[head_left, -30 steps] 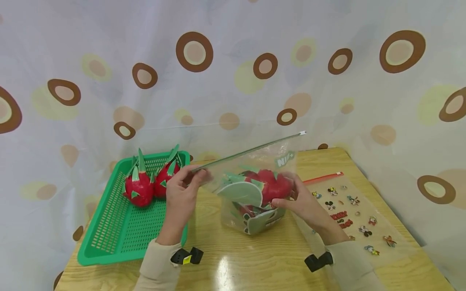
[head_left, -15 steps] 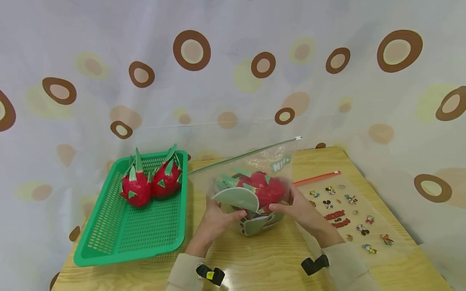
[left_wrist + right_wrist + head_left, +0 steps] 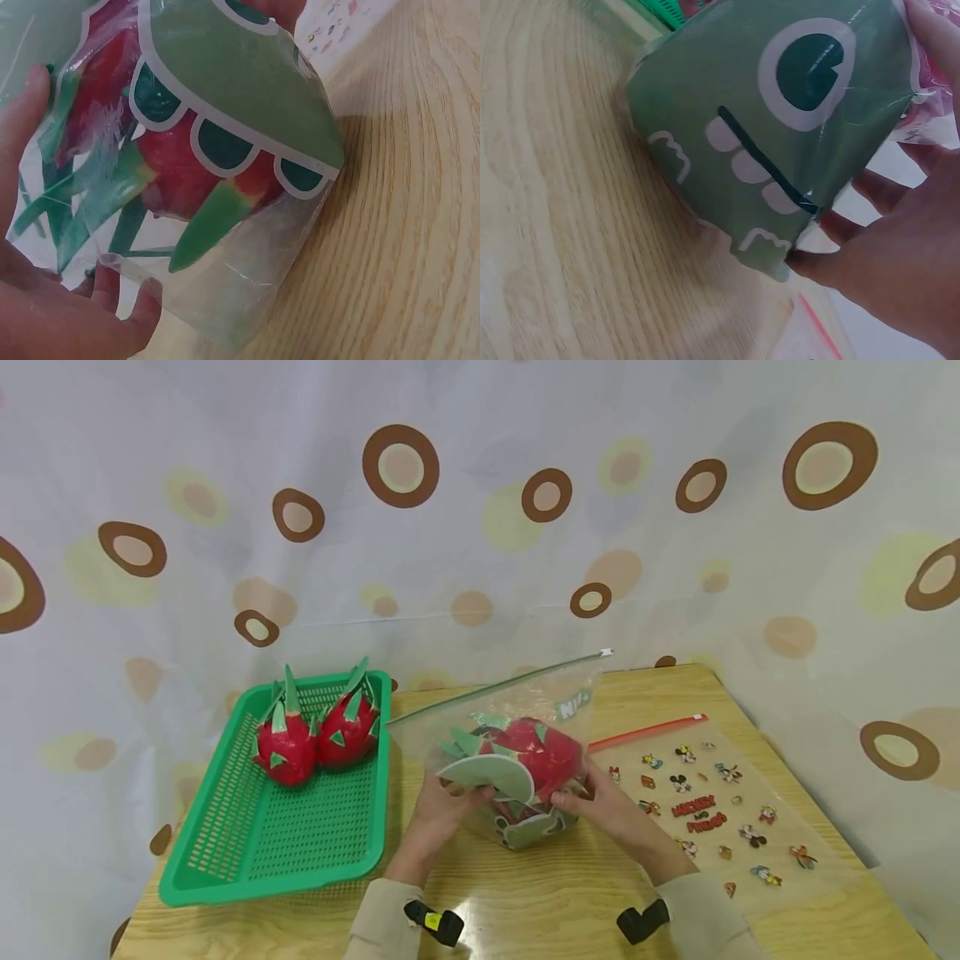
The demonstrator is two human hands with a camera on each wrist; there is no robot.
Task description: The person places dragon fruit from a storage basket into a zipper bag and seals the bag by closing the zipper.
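Note:
A clear zip bag (image 3: pixel 517 693) with a green cartoon print stands on the table, bulging with red dragon fruit (image 3: pixel 558 760) whose green leaf tips show through the plastic. My left hand (image 3: pixel 438 818) holds its left side, thumb across the front; in the left wrist view, that hand's (image 3: pixel 67 307) fingers bend against the plastic. On the opposite side my right hand (image 3: pixel 607 810) grips the bag, thumb in front. The right wrist view has the right hand's (image 3: pixel 900 247) fingertips against the printed face (image 3: pixel 705 165). The green zip strip slants up to a white slider at the right.
At the left, a green plastic basket (image 3: pixel 262 890) holds two dragon fruits (image 3: pixel 285 750). A second, flat zip bag (image 3: pixel 701 852) with a red strip and cartoon figures lies at the right. A patterned curtain (image 3: pixel 480 527) hangs behind the wooden table (image 3: pixel 517 910).
My left hand has left the strip's left end and come down to the bag's left side. The bag has shifted slightly left, its strip a little lower. The right hand has stayed on it.

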